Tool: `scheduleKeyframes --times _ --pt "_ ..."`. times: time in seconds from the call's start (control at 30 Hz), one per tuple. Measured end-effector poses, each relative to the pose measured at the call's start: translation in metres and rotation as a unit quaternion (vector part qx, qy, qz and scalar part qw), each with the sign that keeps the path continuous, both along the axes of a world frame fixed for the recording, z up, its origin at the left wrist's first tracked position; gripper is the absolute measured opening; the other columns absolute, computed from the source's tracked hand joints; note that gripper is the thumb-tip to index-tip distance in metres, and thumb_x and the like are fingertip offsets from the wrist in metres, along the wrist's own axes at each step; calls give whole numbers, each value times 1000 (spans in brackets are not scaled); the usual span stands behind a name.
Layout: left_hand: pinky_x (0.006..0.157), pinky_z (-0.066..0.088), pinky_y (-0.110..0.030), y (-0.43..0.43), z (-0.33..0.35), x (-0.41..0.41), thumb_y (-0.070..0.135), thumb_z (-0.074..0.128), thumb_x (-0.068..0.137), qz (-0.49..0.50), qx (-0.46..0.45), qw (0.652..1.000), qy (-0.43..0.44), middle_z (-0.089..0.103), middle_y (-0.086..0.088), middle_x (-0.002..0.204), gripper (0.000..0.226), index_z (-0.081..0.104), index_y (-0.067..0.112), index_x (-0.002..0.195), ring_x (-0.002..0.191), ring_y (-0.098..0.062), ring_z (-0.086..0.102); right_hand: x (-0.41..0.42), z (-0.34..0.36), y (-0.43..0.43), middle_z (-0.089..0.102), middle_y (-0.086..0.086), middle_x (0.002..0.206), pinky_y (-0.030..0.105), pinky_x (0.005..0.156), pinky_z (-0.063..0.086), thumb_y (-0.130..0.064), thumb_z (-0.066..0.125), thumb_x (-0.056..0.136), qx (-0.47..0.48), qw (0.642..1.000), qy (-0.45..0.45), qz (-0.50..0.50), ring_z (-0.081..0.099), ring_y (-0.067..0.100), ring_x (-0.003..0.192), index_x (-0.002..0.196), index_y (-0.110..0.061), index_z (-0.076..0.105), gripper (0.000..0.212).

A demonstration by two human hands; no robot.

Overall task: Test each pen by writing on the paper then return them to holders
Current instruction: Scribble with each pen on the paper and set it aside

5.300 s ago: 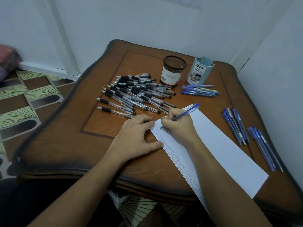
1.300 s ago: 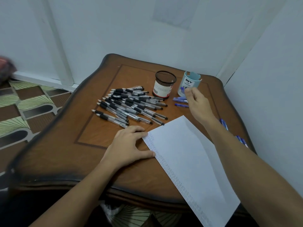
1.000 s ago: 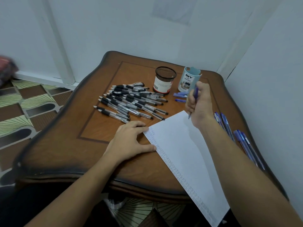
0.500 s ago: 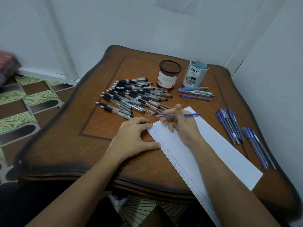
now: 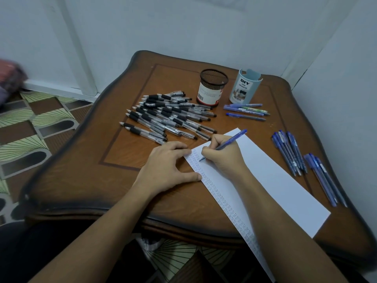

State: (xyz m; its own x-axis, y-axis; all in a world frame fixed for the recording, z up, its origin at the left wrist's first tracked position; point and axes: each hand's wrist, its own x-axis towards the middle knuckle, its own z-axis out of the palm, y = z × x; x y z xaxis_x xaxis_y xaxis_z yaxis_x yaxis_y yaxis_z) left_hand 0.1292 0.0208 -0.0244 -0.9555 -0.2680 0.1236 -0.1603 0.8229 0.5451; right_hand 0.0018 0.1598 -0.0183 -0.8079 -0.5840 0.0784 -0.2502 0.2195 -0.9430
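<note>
On the glossy brown wooden desk (image 5: 126,160), my left hand (image 5: 167,166) is pressing relaxed fingers on the long white paper sheet (image 5: 275,180). Just beside it, my right hand (image 5: 222,158) is pinching a slim blue pen (image 5: 232,139), tip touching paper. Beyond, clear black-gripped pens (image 5: 171,117) are lying heaped; farthest, a black mesh holder (image 5: 212,86) and a pale blue cylindrical holder (image 5: 244,86) are standing.

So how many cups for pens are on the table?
2. A black mesh cup stands near the far edge of the table; a pale blue cup stands just right of it. No others show.

Blue holder (image 5: 245,86) label: "DIY DESK ORGANIZER".
</note>
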Motion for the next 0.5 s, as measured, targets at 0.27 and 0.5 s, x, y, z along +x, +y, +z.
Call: scheduleKeyframes --times 0.27,0.5 --pt "111 27 -35 -1 0 -1 73 68 69 1 -1 1000 3 48 14 140 81 57 29 135 129 -6 38 -1 -2 -1 46 -5 50 14 50 38 2 69 76 -1 1000 12 3 44 3 54 62 4 50 24" --pt "112 27 -36 0 1 0 74 68 68 3 -3 1000 -4 47 13 140 82 57 29 135 130 -6 38 -1 -1 -1 46 -5 50 13 49 38 3 69 76 -6 1000 10 5 44 2 52 57 -6 49 28"
